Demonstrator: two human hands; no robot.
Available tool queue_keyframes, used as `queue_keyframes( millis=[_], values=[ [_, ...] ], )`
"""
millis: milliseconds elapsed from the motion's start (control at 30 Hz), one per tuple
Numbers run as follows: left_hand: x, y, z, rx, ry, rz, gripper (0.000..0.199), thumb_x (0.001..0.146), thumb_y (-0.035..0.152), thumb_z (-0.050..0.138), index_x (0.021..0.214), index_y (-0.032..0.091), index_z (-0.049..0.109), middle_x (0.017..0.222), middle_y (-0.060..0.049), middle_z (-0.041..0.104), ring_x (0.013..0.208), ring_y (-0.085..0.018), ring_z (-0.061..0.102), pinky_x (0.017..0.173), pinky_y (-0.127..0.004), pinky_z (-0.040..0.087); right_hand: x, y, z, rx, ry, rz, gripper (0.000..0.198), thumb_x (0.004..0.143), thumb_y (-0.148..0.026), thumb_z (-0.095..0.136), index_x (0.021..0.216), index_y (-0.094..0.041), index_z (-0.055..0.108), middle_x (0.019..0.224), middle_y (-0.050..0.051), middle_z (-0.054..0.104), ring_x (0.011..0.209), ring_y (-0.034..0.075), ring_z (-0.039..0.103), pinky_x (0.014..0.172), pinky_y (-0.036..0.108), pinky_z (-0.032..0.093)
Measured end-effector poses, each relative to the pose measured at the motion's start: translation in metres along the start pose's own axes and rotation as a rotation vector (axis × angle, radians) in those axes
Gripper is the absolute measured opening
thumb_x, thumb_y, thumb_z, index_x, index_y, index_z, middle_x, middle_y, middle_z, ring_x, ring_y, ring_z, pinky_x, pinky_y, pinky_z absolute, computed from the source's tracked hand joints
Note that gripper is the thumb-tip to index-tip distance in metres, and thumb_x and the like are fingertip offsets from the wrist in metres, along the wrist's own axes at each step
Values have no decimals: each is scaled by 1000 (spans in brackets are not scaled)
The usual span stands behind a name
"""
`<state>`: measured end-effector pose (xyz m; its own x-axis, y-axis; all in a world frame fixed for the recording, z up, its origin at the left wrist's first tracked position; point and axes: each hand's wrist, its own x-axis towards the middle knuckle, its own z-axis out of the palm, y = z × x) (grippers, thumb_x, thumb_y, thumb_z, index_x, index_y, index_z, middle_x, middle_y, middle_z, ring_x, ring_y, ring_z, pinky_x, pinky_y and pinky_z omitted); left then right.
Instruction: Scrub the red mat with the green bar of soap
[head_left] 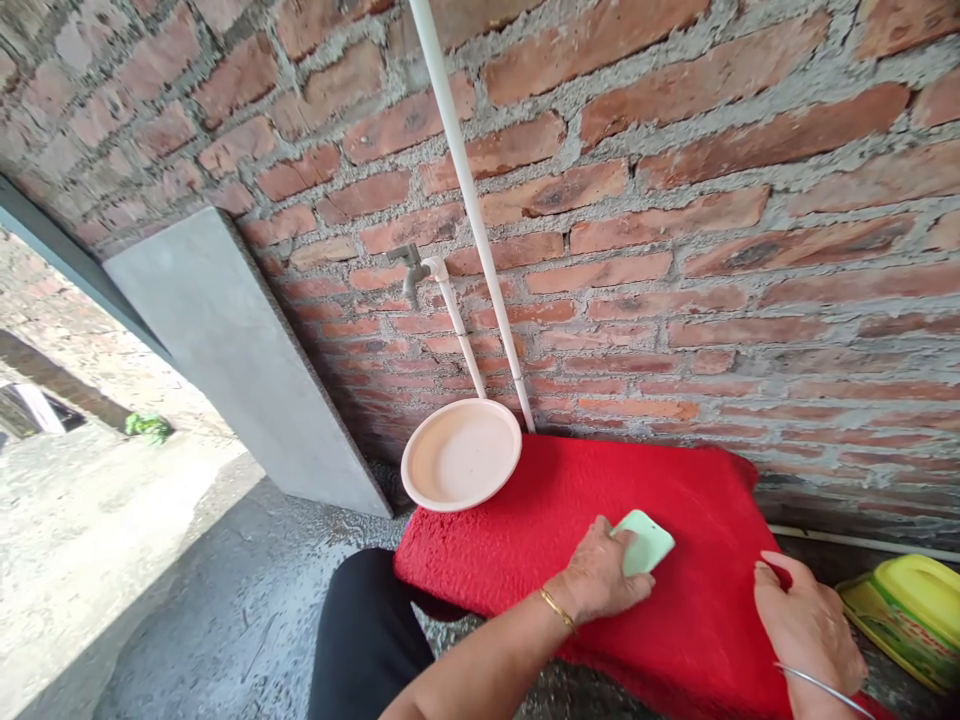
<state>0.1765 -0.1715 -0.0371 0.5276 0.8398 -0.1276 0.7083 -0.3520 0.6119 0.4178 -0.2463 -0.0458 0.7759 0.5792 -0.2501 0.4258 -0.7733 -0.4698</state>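
A wet red cloth (697, 510) with a thick, fleecy texture lies spread over a low surface. Above its middle, my left hand (604, 575) is closed on a pale green plastic piece (646, 542) with rounded corners and a small hole at one end. Whether its underside has bristles is hidden. At the cloth's right edge my right hand (806, 620) is closed, with red fabric showing between thumb and forefinger. Near the cloth's far left corner rests a pale pink basin (465, 455).
Behind stands a brick wall (660, 210) with a tap (410, 275) and a white pipe (476, 210). A grey slab (240, 360) leans at the left. On the right sits a yellow-green package (911, 610). The floor (217, 590) is wet.
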Motion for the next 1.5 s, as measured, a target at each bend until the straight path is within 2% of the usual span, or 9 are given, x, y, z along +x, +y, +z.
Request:
queue_keyframes(
  millis=[333,467,667,767,900,1033,1167,1333,1500],
  values=[
    [82,-30,-89,118,410,-463,46,90,36,57,129,11,57,119,-19,59,106,-28,62,97,-39,44,-11,-10,-7,-28,-18,19,61,92,-55,20,135,-30,54,131,17,55,108,37,63,85,49,51],
    [100,7,-56,119,358,-403,47,87,36,59,126,11,59,124,-20,55,111,-30,59,97,-39,45,-9,-7,-5,-36,17,11,57,93,-54,23,133,-30,56,128,16,58,101,35,65,81,48,52],
    [94,76,27,50,-84,146,56,77,57,64,123,26,63,120,-8,57,104,-24,59,96,-36,50,-9,-5,-4,-8,33,2,54,94,-52,27,131,-29,58,127,16,58,102,36,65,81,50,53],
    [92,65,18,41,28,73,56,79,58,61,126,26,61,120,-7,56,100,-23,59,95,-35,50,-11,-6,-3,4,22,13,54,94,-53,26,132,-29,56,129,16,56,108,37,62,85,51,52],
    [104,20,-34,117,326,-297,46,87,45,58,126,21,60,119,-12,58,102,-25,61,95,-36,49,-11,-6,0,22,18,19,55,94,-53,25,133,-30,56,131,15,55,110,35,61,89,50,50],
    [118,3,-59,161,402,-483,46,88,39,57,126,13,59,121,-19,57,108,-30,60,95,-40,47,-10,-5,2,26,24,8,55,94,-52,25,133,-29,56,130,16,55,108,36,62,88,51,51],
    [125,35,-25,150,313,-359,46,83,37,62,124,15,61,126,-18,55,112,-30,58,95,-39,48,-10,-5,0,7,33,5,54,95,-52,25,132,-29,57,128,15,56,105,34,63,86,49,51],
    [111,65,20,20,-68,115,54,78,51,64,126,27,62,121,-7,57,101,-23,61,96,-36,49,-11,-6,-1,-10,31,-5,55,94,-51,25,133,-28,57,128,17,57,106,35,63,86,49,52],
    [87,24,-14,0,184,-136,50,83,49,60,127,25,62,119,-8,57,96,-22,62,93,-34,50,-13,-8,-2,-1,47,-2,54,94,-51,26,130,-28,58,127,17,58,106,35,64,84,50,52]
  ],
)
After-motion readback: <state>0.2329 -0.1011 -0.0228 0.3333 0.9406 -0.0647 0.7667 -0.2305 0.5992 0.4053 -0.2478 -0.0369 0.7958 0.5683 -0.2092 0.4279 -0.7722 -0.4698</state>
